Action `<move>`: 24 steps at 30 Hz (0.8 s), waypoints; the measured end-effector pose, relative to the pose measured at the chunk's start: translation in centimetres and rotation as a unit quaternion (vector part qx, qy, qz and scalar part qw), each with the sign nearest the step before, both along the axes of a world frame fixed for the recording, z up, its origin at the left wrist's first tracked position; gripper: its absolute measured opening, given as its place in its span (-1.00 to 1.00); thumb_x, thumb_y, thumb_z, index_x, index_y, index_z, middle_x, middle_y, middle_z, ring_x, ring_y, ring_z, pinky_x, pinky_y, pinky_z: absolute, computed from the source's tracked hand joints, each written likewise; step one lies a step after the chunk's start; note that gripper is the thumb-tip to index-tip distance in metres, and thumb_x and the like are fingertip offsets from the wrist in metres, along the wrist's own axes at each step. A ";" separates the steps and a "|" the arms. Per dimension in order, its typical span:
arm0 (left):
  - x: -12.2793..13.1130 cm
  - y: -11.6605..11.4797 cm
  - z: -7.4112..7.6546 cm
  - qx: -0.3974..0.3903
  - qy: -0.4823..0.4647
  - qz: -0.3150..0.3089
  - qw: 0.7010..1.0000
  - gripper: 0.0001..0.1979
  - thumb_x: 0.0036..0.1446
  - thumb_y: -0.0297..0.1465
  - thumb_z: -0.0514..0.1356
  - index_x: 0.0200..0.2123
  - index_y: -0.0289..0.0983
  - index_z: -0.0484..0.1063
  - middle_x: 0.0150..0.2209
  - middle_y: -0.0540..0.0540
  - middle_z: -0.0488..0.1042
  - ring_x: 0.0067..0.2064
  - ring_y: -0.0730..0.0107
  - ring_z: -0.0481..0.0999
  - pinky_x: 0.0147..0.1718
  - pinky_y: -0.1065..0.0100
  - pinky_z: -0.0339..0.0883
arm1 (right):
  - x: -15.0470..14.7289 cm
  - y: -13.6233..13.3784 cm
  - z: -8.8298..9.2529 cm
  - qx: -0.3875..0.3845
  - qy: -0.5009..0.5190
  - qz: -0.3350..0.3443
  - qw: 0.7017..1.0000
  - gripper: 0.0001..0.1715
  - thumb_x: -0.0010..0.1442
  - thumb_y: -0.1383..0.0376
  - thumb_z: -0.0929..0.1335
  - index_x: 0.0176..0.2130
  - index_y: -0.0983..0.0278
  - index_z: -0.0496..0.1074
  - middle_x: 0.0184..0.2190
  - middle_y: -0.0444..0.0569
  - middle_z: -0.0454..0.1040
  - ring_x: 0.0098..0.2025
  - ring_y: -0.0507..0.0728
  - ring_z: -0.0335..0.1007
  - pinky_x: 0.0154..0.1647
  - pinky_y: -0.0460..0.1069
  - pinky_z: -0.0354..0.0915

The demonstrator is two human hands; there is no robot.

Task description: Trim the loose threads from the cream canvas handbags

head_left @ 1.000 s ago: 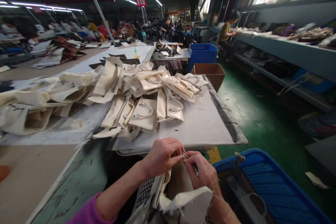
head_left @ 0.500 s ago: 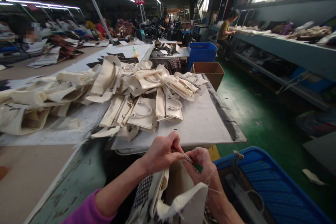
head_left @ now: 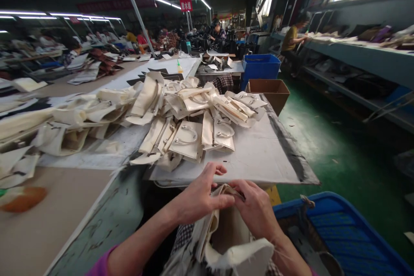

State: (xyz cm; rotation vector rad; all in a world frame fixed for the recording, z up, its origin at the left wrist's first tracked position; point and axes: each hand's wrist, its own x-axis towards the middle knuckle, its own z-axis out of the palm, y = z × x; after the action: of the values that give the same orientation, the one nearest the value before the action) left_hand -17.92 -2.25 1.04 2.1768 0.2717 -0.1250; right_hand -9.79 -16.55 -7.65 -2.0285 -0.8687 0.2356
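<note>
A cream unfinished handbag (head_left: 237, 256) with a frayed raw edge stands over my lap, its mouth facing up. My right hand (head_left: 255, 205) pinches the far rim of the bag between thumb and fingers. At the left of that rim is my left hand (head_left: 202, 192), its fingers apart and the index finger lifted. The left thumb lies against the rim close to the right fingertips; whether it presses there I cannot tell. Beyond my hands, a pile of similar cream handbags (head_left: 186, 140), with handles on several, lies on the white-covered table (head_left: 258, 155).
A blue plastic basket (head_left: 352, 224) with metal parts stands at my right. An orange-brown bottle (head_left: 26, 198) lies on the left table (head_left: 71, 198). A cardboard box (head_left: 271, 92) and a blue bin (head_left: 260, 69) stand past the table. Another person (head_left: 293, 41) sits at the right bench.
My left fingers have come off the bag's rim and spread, while the right hand keeps its pinch. The view has turned left, bringing the orange-brown bottle further into sight.
</note>
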 end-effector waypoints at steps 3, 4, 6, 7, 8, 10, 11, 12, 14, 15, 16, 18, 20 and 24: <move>-2.6 -1.7 -0.6 0.080 0.040 0.035 0.995 -0.17 -0.16 -0.34 0.41 0.17 -0.21 0.10 0.21 -0.26 0.23 0.21 0.02 0.28 0.19 -0.01 0.20 | -0.1 0.2 -0.4 0.007 -0.049 0.016 0.999 -0.86 0.20 0.41 0.35 -0.28 0.18 0.49 -0.35 -0.13 0.55 -0.25 0.14 0.43 -0.22 0.02 0.27; -3.3 -2.1 -1.0 0.096 0.043 0.044 0.993 -0.12 -0.17 -0.40 0.40 0.21 -0.21 0.06 0.24 -0.27 0.20 0.23 -0.01 0.27 0.21 -0.02 0.18 | -0.1 0.2 -0.5 0.014 -0.061 0.025 0.998 -0.86 0.21 0.41 0.35 -0.28 0.18 0.50 -0.34 -0.14 0.56 -0.25 0.14 0.43 -0.21 0.02 0.27; -4.3 -2.2 -1.5 0.106 0.046 0.065 0.991 -0.11 -0.14 -0.53 0.31 0.26 -0.19 0.00 0.26 -0.25 0.21 0.22 0.02 0.31 0.20 0.01 0.20 | 0.1 0.2 -0.8 0.025 -0.082 0.046 0.995 -0.83 0.22 0.40 0.35 -0.22 0.17 0.51 -0.29 -0.14 0.57 -0.23 0.15 0.42 -0.18 0.03 0.29; -4.6 -1.8 -1.6 0.099 0.050 0.072 0.991 -0.15 -0.12 -0.57 0.26 0.26 -0.19 0.01 0.22 -0.23 0.28 0.17 0.06 0.37 0.16 0.05 0.25 | 0.2 0.1 -0.8 0.027 -0.087 0.062 0.994 -0.78 0.22 0.40 0.35 -0.16 0.16 0.51 -0.28 -0.13 0.57 -0.22 0.15 0.41 -0.18 0.04 0.29; -4.8 -1.3 -1.5 0.083 0.056 0.073 0.992 -0.22 -0.08 -0.58 0.22 0.23 -0.19 0.07 0.16 -0.20 0.37 0.10 0.11 0.45 0.10 0.10 0.32 | 0.5 0.0 -0.7 0.026 -0.087 0.083 0.992 -0.73 0.23 0.40 0.34 -0.09 0.15 0.51 -0.26 -0.13 0.57 -0.22 0.15 0.41 -0.18 0.03 0.30; -4.8 0.1 -0.8 0.033 0.067 0.040 0.996 -0.46 0.03 -0.53 0.18 0.12 -0.19 0.25 -0.01 -0.10 0.51 -0.04 0.22 0.53 -0.04 0.24 0.40 | 0.9 -0.5 -0.3 0.026 -0.074 0.134 0.988 -0.69 0.27 0.37 0.31 -0.01 0.15 0.48 -0.28 -0.11 0.55 -0.24 0.12 0.39 -0.21 0.01 0.30; -4.8 0.8 -0.3 0.006 0.071 0.013 0.997 -0.57 0.08 -0.49 0.18 0.06 -0.20 0.33 -0.07 -0.08 0.54 -0.07 0.26 0.54 -0.09 0.30 0.41 | 1.2 -0.7 0.0 0.027 -0.061 0.159 0.985 -0.69 0.28 0.35 0.30 -0.01 0.14 0.49 -0.31 -0.12 0.53 -0.25 0.10 0.38 -0.23 -0.01 0.29; -4.6 1.5 0.1 -0.018 0.076 -0.014 0.997 -0.65 0.11 -0.45 0.17 0.01 -0.21 0.39 -0.10 -0.07 0.55 -0.09 0.28 0.54 -0.12 0.34 0.40 | 1.4 -1.0 0.3 0.028 -0.046 0.181 0.982 -0.70 0.29 0.34 0.30 -0.02 0.12 0.49 -0.33 -0.14 0.51 -0.26 0.08 0.37 -0.25 -0.03 0.27; -4.3 2.4 0.8 -0.048 0.080 -0.053 0.994 -0.68 0.15 -0.42 0.17 0.00 -0.22 0.44 -0.10 -0.07 0.55 -0.08 0.31 0.52 -0.10 0.37 0.38 | 1.8 -1.4 1.0 0.032 -0.018 0.209 0.977 -0.70 0.28 0.36 0.31 -0.04 0.07 0.51 -0.39 -0.18 0.45 -0.27 0.05 0.35 -0.28 -0.06 0.24; -4.2 2.7 0.9 -0.052 0.076 -0.066 0.994 -0.67 0.16 -0.43 0.17 0.01 -0.22 0.44 -0.08 -0.06 0.55 -0.07 0.32 0.52 -0.08 0.37 0.36 | 2.0 -1.6 1.2 0.033 -0.005 0.220 0.975 -0.68 0.27 0.38 0.32 -0.05 0.04 0.51 -0.42 -0.19 0.42 -0.27 0.04 0.34 -0.29 -0.08 0.22; -4.1 2.9 1.0 -0.050 0.072 -0.076 0.993 -0.67 0.17 -0.44 0.16 0.02 -0.20 0.45 -0.08 -0.05 0.55 -0.07 0.33 0.51 -0.07 0.38 0.35 | 2.1 -1.7 1.4 0.034 0.009 0.231 0.972 -0.65 0.26 0.40 0.33 -0.04 0.02 0.51 -0.43 -0.20 0.39 -0.27 0.03 0.33 -0.29 -0.08 0.21; -4.0 2.8 1.0 -0.036 0.065 -0.088 0.993 -0.69 0.20 -0.45 0.12 0.00 -0.19 0.48 -0.10 -0.02 0.55 -0.08 0.36 0.50 -0.08 0.41 0.33 | 2.3 -1.9 1.4 0.037 0.031 0.248 0.968 -0.63 0.26 0.42 0.32 -0.04 0.01 0.51 -0.44 -0.20 0.36 -0.28 0.02 0.33 -0.28 -0.09 0.21; -4.0 2.5 1.0 -0.015 0.064 -0.087 0.994 -0.71 0.22 -0.46 0.10 -0.03 -0.17 0.49 -0.14 0.01 0.55 -0.12 0.39 0.50 -0.14 0.46 0.32 | 2.5 -2.0 1.2 0.035 0.042 0.255 0.965 -0.63 0.25 0.42 0.33 -0.05 0.02 0.52 -0.44 -0.19 0.35 -0.28 0.03 0.32 -0.29 -0.08 0.21; -4.0 1.5 1.5 0.060 0.068 -0.083 0.992 -0.72 0.24 -0.45 0.10 -0.01 -0.13 0.46 -0.16 0.04 0.55 -0.15 0.41 0.50 -0.17 0.48 0.32 | 2.4 -2.0 0.8 0.034 0.042 0.254 0.966 -0.68 0.27 0.41 0.31 -0.10 0.06 0.53 -0.45 -0.19 0.33 -0.30 0.03 0.31 -0.31 -0.08 0.19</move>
State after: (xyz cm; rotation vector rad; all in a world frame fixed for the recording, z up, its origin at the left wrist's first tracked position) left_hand -21.97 -0.77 2.52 2.3133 0.1787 -0.3583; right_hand -7.37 -18.55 -6.81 -1.6889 -1.3129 0.5630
